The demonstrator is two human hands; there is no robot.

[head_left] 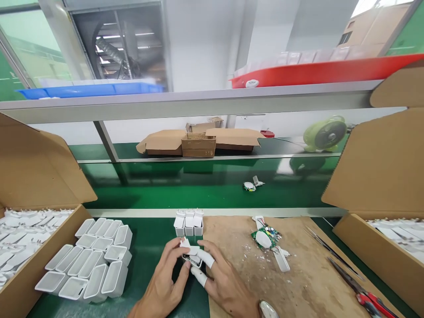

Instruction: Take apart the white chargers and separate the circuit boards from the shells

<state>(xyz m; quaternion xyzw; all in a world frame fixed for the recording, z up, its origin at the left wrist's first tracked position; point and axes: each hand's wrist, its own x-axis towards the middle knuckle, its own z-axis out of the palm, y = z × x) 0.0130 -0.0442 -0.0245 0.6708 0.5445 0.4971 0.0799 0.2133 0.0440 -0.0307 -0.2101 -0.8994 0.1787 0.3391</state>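
A white case (196,261) is held between both hands above the worktop (147,234), close to the left edge of the brown sheet (314,282); a white piece (186,244) sits at its far side, and its contents are too small to identify. The left hand (164,278) has its grip clamped on the left side of these parts, thumb and fingertips drawn together. The right hand (225,280), with white covers on thumb and forefinger, has its grip closed on the right side of the case. Just beyond stand three cases (189,225), upright in a row. To the left, open white cases (79,263) are grouped beside a carton (35,270) of white parts. On the sheet, to the right of the hands, lie circuit boards (264,239) with white plastic pieces attached or touching; which, cannot be determined. Further right lie tweezers (331,251) and a red-handled tool (361,293), near a second carton (380,256). Beyond the worktop, a small board (249,186) rests on a green surface (198,194). A shelf (198,104) above carries a blue tray (99,89) and a red tray (318,73).
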